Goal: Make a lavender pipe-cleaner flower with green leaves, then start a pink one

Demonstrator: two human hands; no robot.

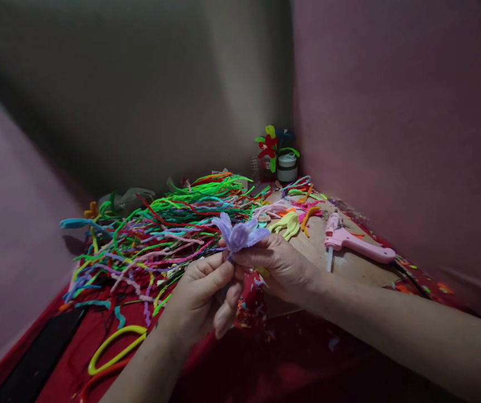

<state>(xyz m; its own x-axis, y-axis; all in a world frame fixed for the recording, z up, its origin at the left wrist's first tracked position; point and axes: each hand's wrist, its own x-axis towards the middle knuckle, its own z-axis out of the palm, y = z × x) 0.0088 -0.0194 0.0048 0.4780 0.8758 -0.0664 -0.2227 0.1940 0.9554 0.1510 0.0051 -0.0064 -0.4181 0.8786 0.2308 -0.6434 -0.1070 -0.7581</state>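
A lavender pipe-cleaner flower (240,235) with several fuzzy petals is held upright between my two hands, in the middle of the view. My left hand (209,294) pinches its base from below, thumb and forefinger pressed together, the other fingers curled loosely. On the right side my right hand (280,263) grips the same flower near the base of its petals. The fingers partly hide the underside of the flower. Behind both hands lies a large heap of coloured pipe cleaners (182,215).
A pink glue gun (360,244) rests on a brown board (372,274) at the right. Yellow-handled scissors (117,350) and a black flat object (39,352) lie at the left on the red cloth (240,364). At the back stand a red flower (268,146) and a white jar (287,168).
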